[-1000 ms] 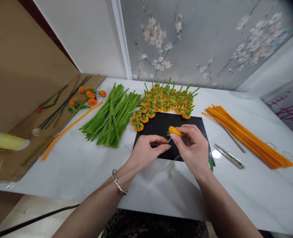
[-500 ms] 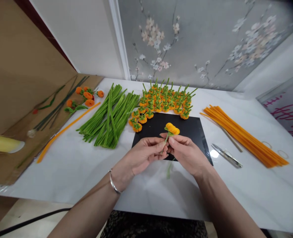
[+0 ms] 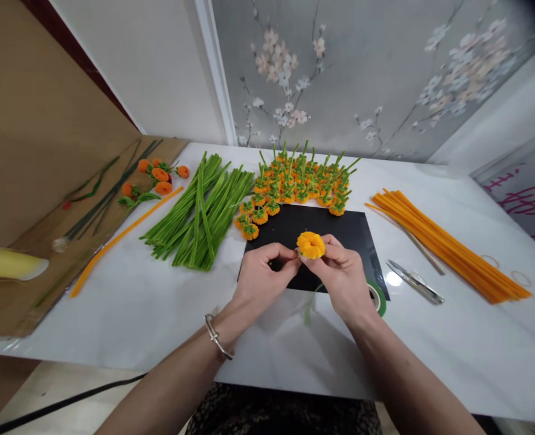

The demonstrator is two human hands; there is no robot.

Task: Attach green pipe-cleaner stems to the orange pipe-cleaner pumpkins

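An orange-yellow pipe-cleaner flower (image 3: 311, 245) faces me with its round, petalled head above the black board. My right hand (image 3: 343, 277) grips it just below the head, thumb against the petals. Close on its left, my left hand (image 3: 267, 272) pinches at the stem; the stem itself is mostly hidden behind the fingers. Partly behind my right wrist lies a roll of green tape (image 3: 380, 298). The black board (image 3: 353, 232) is beneath both hands.
Finished flowers (image 3: 301, 181) stand heads-down behind the board. Green pipe cleaners (image 3: 199, 217) are piled left, orange ones (image 3: 448, 244) right, near scissors (image 3: 415, 283). Further left are an orange flower cluster (image 3: 161, 175), a single orange pipe cleaner (image 3: 122, 243) and brown cardboard (image 3: 18, 302).
The flower has turned from side-on to face me, its stem now hidden. My left hand has shifted slightly left, its fingers more curled. The green tape roll has come into view by my right wrist.
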